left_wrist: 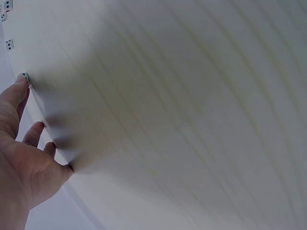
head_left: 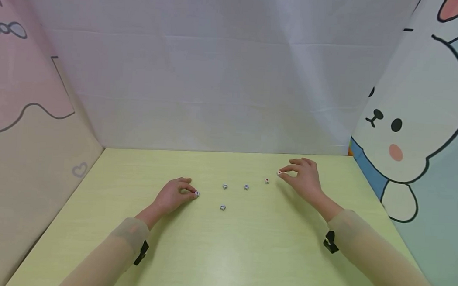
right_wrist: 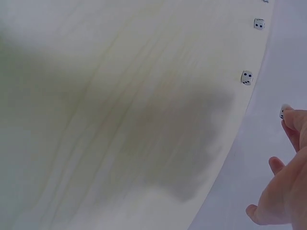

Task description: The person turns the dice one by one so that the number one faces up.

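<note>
You're somewhere boxed-in and booth-like; home, office or lab, can't tell. Your clues: pale wood-grain table (head_left: 222,252), plain whitish backdrop (head_left: 217,76) along the table's far edge, cartoon-animal panel (head_left: 438,138) right of it, pink-and-beige panel (head_left: 18,169) left of it.

Left arm (head_left: 102,255): sleeved, rising from seven o'clock and slanting between one and two.
Left wrist (head_left: 149,216): bare beyond the cuff.
Left hand (head_left: 172,196): between seven and eight o'clock of the head view's middle, thumb (left_wrist: 13,93) and forefinger pinched, tips toward three.
Left spare fingers (left_wrist: 35,134): spread apart.
Right arm (head_left: 379,253): sleeved, rising from five o'clock and slanting between ten and eleven.
Right wrist (head_left: 327,206): bare beyond the cuff.
Right hand (head_left: 304,179): near four o'clock, pinching toward nine, farther forward than the left.
Right spare fingers (right_wrist: 277,165): held off the pinch.
</note>
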`<state>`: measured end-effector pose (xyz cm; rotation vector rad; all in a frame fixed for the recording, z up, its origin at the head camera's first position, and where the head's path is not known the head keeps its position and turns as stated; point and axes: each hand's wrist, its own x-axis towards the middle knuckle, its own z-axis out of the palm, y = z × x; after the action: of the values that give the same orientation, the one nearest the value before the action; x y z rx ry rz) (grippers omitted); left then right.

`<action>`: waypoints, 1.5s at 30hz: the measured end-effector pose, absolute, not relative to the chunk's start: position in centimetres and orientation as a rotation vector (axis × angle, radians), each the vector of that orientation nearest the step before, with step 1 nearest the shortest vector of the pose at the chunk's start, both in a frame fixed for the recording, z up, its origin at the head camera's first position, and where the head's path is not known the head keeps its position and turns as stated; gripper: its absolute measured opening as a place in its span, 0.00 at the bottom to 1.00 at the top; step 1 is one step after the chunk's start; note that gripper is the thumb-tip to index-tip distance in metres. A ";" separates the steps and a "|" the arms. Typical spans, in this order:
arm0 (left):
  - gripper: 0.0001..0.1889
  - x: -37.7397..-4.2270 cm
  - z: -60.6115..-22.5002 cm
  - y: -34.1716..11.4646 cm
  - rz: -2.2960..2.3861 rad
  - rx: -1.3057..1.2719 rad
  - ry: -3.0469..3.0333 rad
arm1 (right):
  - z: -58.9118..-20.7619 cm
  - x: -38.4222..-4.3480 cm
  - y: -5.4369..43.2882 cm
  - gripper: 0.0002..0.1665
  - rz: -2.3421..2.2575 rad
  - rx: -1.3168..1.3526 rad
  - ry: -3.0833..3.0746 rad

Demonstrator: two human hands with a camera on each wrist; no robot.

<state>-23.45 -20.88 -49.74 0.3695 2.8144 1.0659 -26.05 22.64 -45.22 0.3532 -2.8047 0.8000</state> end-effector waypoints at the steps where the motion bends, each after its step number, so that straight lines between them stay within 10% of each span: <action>1: 0.08 -23.4 -49.7 -20.9 1.064 0.368 2.815 | -45.3 -26.2 22.6 0.12 0.794 0.345 -2.812; 45: 0.07 -23.4 -49.5 -20.9 1.087 0.372 2.808 | -48.2 -27.4 21.1 0.11 0.684 0.239 -2.993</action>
<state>-23.42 -20.87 -49.50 0.3724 2.8078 1.0873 -27.44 21.09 -48.25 0.2394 -2.9933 0.6841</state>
